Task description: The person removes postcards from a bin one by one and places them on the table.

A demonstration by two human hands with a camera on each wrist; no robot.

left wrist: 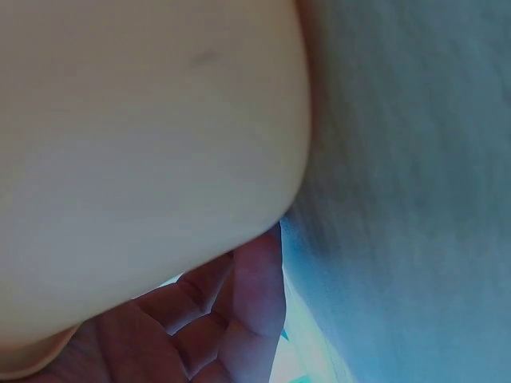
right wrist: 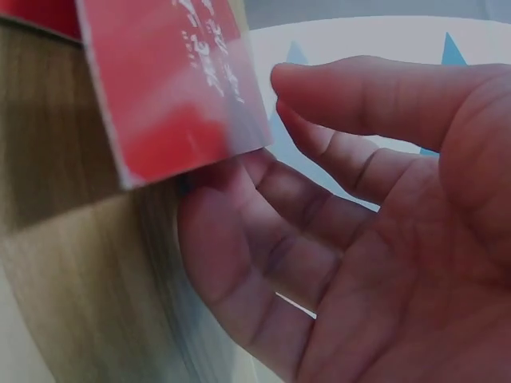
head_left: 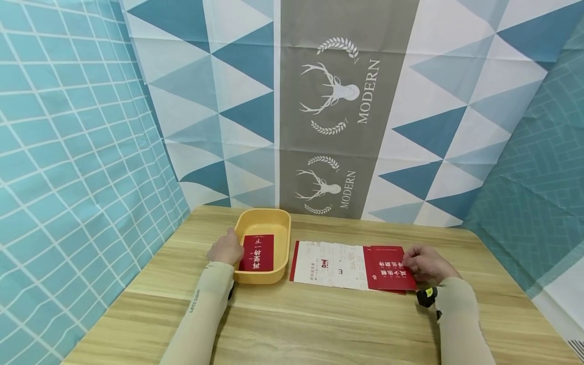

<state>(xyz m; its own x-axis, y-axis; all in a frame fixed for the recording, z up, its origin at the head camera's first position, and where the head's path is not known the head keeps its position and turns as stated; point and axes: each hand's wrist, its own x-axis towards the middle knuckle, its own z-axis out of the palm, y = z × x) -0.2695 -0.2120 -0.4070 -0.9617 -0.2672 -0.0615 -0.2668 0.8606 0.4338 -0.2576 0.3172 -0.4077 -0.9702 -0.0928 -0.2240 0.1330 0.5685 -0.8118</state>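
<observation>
My left hand (head_left: 225, 248) grips the left side of a yellow plastic tray (head_left: 263, 277). In the left wrist view its fingers (left wrist: 259, 287) bend against the tray's outer wall; the thumb is hidden there. A red card (head_left: 258, 253) with white characters lies in the tray. Right of it, overlapping white cards (head_left: 326, 264) form a row. Another red card (head_left: 388, 268) tops the row's right end, where my right hand (head_left: 429, 263) touches its edge. In the right wrist view, loosely bent fingers reach beneath that card (right wrist: 160, 96), while the thumb (right wrist: 359, 96) stays off its face.
Everything stands on a wood-grain table (head_left: 328, 324). A patterned cloth with deer heads (head_left: 337, 91) hangs along the table's back edge. Blue tile-patterned sheeting (head_left: 68, 152) rises at the left, and more teal sheeting (head_left: 538, 192) at the right.
</observation>
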